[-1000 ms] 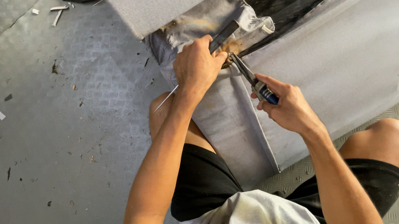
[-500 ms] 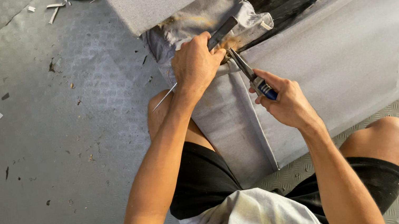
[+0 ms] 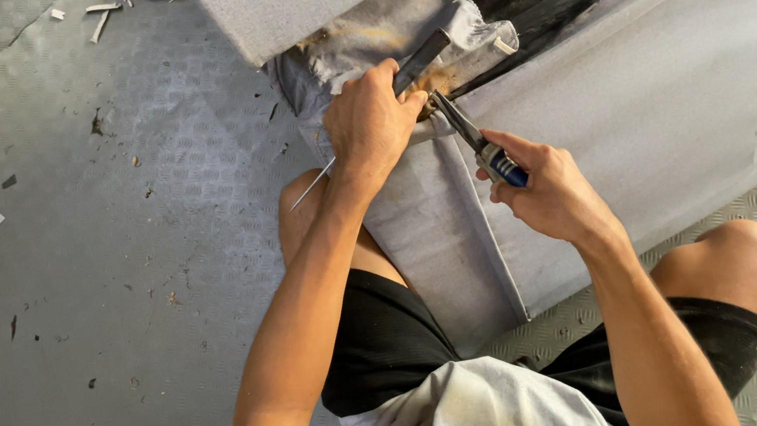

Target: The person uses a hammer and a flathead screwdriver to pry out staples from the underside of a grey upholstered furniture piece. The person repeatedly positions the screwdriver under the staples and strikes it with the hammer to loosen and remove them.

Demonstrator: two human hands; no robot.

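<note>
While our left hand [image 3: 372, 126] grips a dark flat tool [image 3: 420, 60] against the torn grey fabric [image 3: 376, 36], our right hand [image 3: 547, 188] is closed round blue-handled pliers [image 3: 481, 144], nose at the furniture corner [image 3: 432, 85]. White scraps [image 3: 102, 13] lie on the floor [image 3: 57, 294], upper left.

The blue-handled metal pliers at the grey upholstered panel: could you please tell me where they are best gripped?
Grip the blue-handled metal pliers by the blue handles at the near end, coming from below as the right hand does; their slim jaws point up into the grey upholstered panel seam.
</note>
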